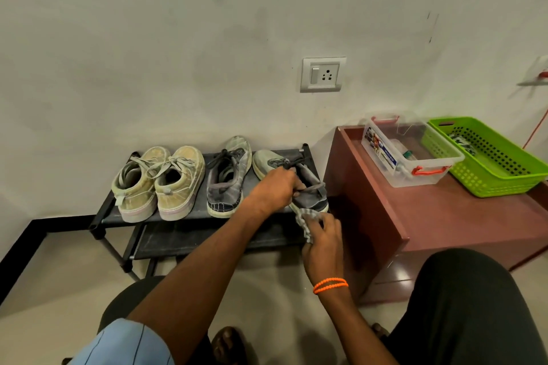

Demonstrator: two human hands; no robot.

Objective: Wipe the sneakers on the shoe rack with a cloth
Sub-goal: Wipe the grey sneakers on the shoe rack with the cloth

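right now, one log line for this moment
left hand holds grey sneaker | right hand wipes heel with cloth | rack

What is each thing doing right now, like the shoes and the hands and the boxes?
Left hand: gripping the right grey sneaker's collar.
Right hand: holding the checked cloth against that sneaker's heel.
Right grey sneaker: on the shoe rack, laces tied.
Left grey sneaker: standing untouched, laced.
Beige sneakers: side by side, laces tied.
Clear storage box: lid off.
Green basket: open-topped, something inside.
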